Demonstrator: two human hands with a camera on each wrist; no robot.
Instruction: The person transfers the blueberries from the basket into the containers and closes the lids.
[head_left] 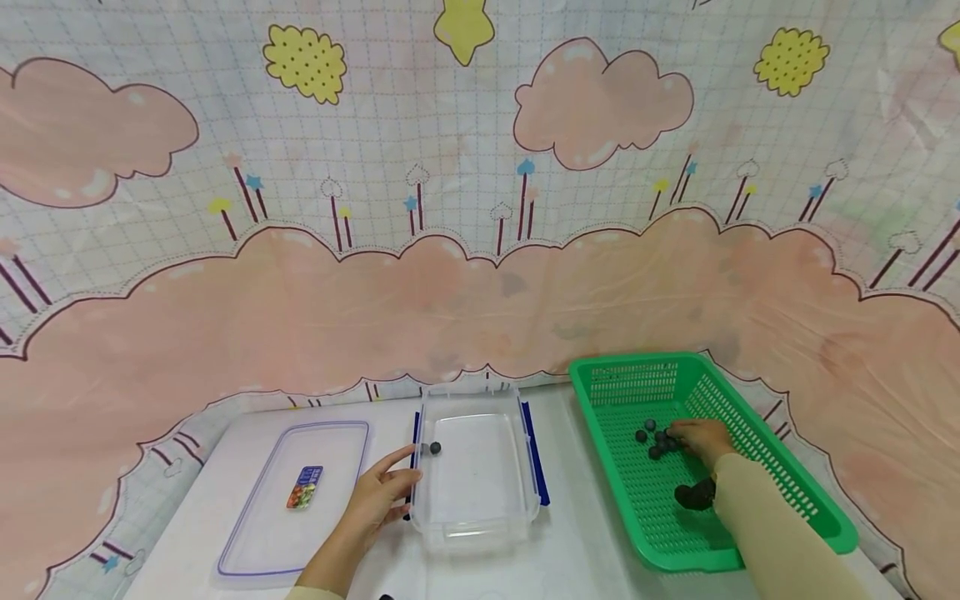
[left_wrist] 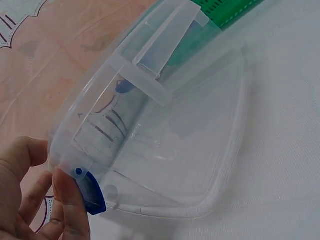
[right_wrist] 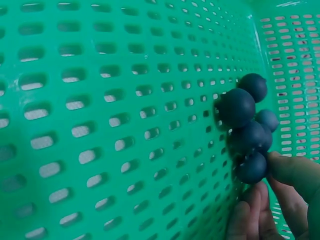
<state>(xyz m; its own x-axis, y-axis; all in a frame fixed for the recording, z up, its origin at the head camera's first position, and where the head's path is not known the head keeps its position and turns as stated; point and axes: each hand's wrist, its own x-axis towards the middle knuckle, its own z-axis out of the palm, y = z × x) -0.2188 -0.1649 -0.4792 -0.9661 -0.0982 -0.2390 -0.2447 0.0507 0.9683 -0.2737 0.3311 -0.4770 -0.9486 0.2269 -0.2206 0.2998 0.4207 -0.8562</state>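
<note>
My left hand (head_left: 375, 500) is at the left side of a clear plastic box (head_left: 480, 531) with blue side latches. In the left wrist view its thumb and fingers (left_wrist: 70, 200) hold the wall beside a blue latch (left_wrist: 91, 192). One dark blueberry (head_left: 436, 448) lies inside the box near its left wall. My right hand (head_left: 703, 440) reaches into a green perforated basket (head_left: 609, 450), where several blueberries (head_left: 651, 425) lie together. Thumb and fingertips pinch the nearest blueberry (right_wrist: 251, 167) of that cluster, seen close up in the right wrist view.
A clear lid (head_left: 258, 533) with a purple-blue rim lies flat on the white table (head_left: 573, 517), left of the box. A colourful label (head_left: 305, 487) is on the lid. Behind the table hangs a patterned cloth (head_left: 450, 308). A small black object (head_left: 386, 597) shows at the front edge.
</note>
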